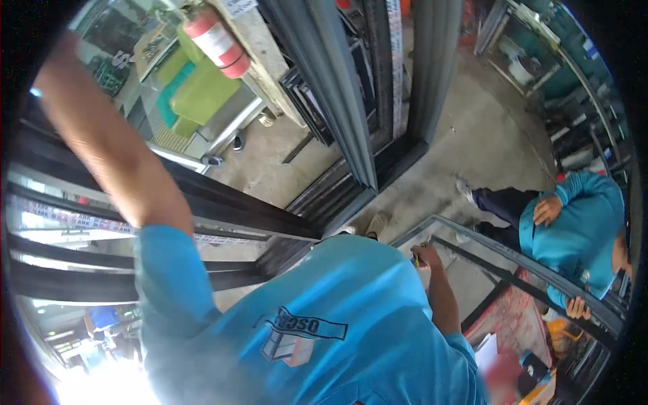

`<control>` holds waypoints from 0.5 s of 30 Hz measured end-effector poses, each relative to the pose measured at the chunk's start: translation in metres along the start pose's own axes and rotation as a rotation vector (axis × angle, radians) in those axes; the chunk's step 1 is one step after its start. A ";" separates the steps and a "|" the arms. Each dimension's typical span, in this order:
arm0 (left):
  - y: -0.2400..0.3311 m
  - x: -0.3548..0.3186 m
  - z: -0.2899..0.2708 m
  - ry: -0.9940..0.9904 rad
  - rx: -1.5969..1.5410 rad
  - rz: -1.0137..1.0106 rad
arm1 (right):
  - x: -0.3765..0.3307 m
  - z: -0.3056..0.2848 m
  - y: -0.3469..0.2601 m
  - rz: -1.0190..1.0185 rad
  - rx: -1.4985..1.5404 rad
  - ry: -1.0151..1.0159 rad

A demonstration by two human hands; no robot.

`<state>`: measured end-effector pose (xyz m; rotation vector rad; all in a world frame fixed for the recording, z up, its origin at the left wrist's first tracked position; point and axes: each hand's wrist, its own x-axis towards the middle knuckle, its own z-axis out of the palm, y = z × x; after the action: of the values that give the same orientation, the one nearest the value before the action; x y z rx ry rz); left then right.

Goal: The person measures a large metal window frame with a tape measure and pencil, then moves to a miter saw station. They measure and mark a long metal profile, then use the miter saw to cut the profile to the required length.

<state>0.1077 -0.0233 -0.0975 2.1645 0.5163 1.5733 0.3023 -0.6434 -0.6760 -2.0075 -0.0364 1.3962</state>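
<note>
My left arm reaches up to the far left, past several long dark metal frame bars [250, 209]. My left hand [62, 57] is at the picture's dark rim, blurred, with its fingers hidden. Low at my right side, my right hand [427, 255] is closed around a small dark and yellow object too small to name. Just beyond that hand lies the corner of a dark rectangular metal frame [499, 246]. A co-worker in a teal shirt [574, 229] has one hand [578, 308] on this frame.
Tall dark grey metal profiles [324, 81] stand ahead of me. Behind them are a red fire extinguisher [217, 42] on a post and a green armchair [209, 94]. A red-stained surface [520, 314] holds papers at lower right. Shelving [580, 88] stands far right.
</note>
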 end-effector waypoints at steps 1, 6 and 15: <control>-0.020 -0.031 0.042 -0.094 -0.067 -0.088 | -0.007 -0.006 0.007 0.022 0.014 0.073; -0.118 -0.386 0.170 -0.784 -0.132 -0.977 | -0.007 -0.011 0.039 0.164 0.088 -0.062; -0.066 -0.617 0.217 -1.600 -0.258 -1.387 | -0.069 0.012 0.080 0.422 -0.022 0.204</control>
<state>0.1307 -0.3136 -0.6865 1.4201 0.7720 -0.7693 0.2356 -0.7255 -0.6653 -2.2530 0.4894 1.4296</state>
